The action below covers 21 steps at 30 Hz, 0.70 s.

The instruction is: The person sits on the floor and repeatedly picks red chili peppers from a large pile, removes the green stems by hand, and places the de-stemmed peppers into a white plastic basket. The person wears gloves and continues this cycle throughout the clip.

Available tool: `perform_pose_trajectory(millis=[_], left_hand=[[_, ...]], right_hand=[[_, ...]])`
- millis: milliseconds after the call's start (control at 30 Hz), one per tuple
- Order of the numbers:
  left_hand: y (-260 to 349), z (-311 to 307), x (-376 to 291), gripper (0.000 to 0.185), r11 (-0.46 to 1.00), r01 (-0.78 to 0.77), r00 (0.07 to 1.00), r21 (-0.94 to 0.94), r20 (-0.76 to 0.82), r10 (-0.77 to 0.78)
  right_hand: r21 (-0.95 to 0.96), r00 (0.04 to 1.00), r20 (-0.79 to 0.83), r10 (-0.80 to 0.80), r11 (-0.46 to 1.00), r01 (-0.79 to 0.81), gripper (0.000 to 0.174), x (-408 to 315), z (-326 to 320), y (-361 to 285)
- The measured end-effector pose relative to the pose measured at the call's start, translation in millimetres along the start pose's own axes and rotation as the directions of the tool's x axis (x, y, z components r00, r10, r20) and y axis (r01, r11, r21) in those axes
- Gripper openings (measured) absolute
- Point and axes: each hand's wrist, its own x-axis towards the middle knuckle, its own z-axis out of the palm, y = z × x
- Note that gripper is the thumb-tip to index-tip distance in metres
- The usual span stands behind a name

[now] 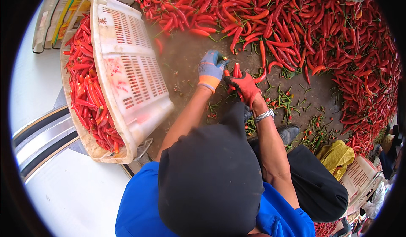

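My left hand [212, 69], in a grey-blue glove with an orange cuff, is just above the ground with its fingertips bent together at a small green and pale bit, perhaps a chili stem. Close by on the right, my right hand [243, 86], in a red and black glove, grips several red chili peppers [237, 69], one with a pale, stemless end upright between the fingers. Green chili stems [285, 104] lie scattered on the ground beside my right wrist. A white plastic crate [136, 75] with stemless-looking red chilies [92, 94] stands left of my left arm.
A large heap of red chilies [285, 21] spreads across the top and right. A yellow sack [337, 157] and another slatted crate [358, 176] are at the lower right, with people partly visible beyond. My black shoe [288, 134] rests among stems. More crates [47, 24] stand at upper left.
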Motion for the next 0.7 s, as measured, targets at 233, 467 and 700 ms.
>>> perform_pose_trajectory(millis=[233,467,700], left_hand=[[-41.8,-12.2,80.0,0.048,0.91,-0.018,0.982,0.415,-0.163,0.094],[-45.9,-0.8,43.3,0.044,0.959,0.085,0.99,0.271,-0.132,-0.05],[-21.3,13.0,1.0,0.041,0.707,0.444,0.895,-0.55,0.233,-0.38]], right_hand=[[0.52,0.946,0.11,-0.304,0.829,0.205,0.049,-14.4,5.7,17.4],[0.802,0.979,0.09,-0.18,0.597,0.036,0.024,-15.4,-13.3,7.0],[0.511,0.961,-0.129,-0.246,0.814,0.277,0.033,1.5,-16.5,7.5]])
